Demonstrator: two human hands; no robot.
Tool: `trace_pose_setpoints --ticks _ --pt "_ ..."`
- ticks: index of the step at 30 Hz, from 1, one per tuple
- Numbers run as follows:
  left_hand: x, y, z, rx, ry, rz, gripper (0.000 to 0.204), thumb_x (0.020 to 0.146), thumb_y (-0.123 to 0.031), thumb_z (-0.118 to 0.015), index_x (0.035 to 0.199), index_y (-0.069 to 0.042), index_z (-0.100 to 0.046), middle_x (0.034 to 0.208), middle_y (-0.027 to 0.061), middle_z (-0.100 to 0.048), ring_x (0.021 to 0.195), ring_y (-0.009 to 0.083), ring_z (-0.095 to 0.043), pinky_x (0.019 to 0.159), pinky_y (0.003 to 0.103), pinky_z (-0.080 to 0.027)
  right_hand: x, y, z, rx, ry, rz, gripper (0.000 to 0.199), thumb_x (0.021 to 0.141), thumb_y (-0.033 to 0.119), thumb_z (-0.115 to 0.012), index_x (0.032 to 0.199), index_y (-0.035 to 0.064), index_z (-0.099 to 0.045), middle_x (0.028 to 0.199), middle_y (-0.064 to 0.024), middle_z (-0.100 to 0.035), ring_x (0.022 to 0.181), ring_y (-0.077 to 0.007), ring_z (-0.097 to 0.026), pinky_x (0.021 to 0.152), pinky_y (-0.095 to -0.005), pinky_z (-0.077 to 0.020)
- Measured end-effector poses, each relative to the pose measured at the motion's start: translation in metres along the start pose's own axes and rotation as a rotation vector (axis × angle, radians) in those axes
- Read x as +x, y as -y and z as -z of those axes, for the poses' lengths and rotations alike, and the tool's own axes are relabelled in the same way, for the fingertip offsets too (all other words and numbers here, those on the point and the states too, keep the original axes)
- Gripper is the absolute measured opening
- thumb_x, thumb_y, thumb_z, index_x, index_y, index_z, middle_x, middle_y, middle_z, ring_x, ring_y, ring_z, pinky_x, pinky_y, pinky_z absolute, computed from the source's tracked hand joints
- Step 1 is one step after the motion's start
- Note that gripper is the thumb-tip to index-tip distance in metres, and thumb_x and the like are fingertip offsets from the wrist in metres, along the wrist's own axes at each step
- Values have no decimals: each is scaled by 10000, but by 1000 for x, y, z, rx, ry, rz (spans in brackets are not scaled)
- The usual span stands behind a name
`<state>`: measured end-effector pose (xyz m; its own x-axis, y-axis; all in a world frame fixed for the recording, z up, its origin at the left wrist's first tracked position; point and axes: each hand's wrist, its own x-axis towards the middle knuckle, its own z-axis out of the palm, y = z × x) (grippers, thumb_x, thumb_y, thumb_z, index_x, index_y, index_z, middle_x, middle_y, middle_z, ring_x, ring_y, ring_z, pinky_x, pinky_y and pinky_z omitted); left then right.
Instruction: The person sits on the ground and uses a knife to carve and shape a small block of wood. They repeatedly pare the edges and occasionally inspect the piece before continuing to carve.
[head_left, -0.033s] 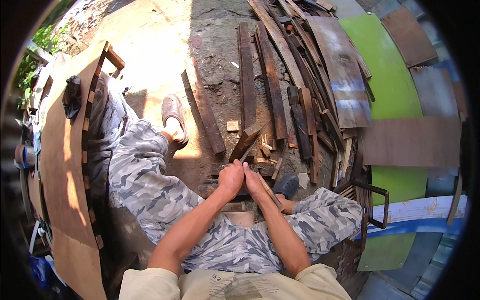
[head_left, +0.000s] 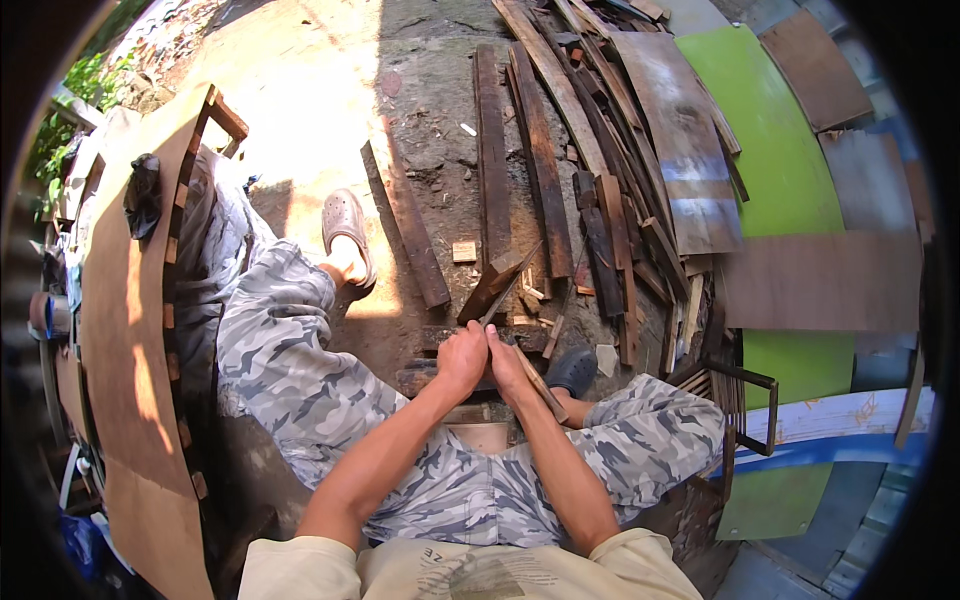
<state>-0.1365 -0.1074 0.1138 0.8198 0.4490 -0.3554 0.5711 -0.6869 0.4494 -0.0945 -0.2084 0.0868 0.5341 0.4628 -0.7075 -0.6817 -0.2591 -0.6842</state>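
My left hand (head_left: 462,358) is closed in a fist, close beside my right hand (head_left: 508,367), in front of my lap. A thin, dark, blade-like strip (head_left: 516,279) slants up and to the right from between the hands; I cannot tell which hand grips it. Out from under my right hand, along the forearm, runs a narrow brown wooden stick (head_left: 543,386), and that hand is closed on it. Just beyond my left knuckles, a dark wooden block (head_left: 488,287) leans at an angle. What the left fingers hold is hidden.
Long dark planks (head_left: 492,150) lie on the ground ahead, with a stack of boards (head_left: 590,110) at the right. A small pale wood block (head_left: 464,251) sits left of the planks. Along the left stands a brown panel (head_left: 135,330); a metal-framed rack (head_left: 745,410) is by my right knee.
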Motion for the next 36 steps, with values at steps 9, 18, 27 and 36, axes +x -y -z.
trace_pose_setpoints --ticks 9,18,27,36 --pt "-4 2 -5 15 1 -137 443 927 -141 -575 1237 152 -460 1001 267 -632 858 421 -715 695 451 -603 15 -11 14 -136 -51 48 526 1053 415 -482 1294 -24 -641 1150 -123 -705 1027 -219 -646 913 -335 -481" --pt "41 -1 71 -99 372 165 726 848 -430 -685 1351 75 -548 1296 302 -620 1214 417 -607 1041 470 -476 12 -21 14 29 -185 6 343 1074 361 -444 1025 48 -573 774 -36 -584 614 -160 -597 573 -329 -528" --pt "207 40 16 -455 173 41 557 991 -498 -553 1259 -17 -637 1179 179 -702 1141 308 -649 1002 414 -474 4 -9 20 -167 -131 -171 332 1067 346 -456 1056 34 -567 702 -36 -550 515 -150 -558 442 -319 -490" --pt "229 86 -25 -252 -23 198 482 897 -374 -649 1164 28 -651 1141 259 -693 1104 402 -651 956 459 -505 14 -24 42 -85 -361 -208 285 1013 298 -590 1078 21 -578 694 -31 -558 504 -141 -571 419 -310 -483"
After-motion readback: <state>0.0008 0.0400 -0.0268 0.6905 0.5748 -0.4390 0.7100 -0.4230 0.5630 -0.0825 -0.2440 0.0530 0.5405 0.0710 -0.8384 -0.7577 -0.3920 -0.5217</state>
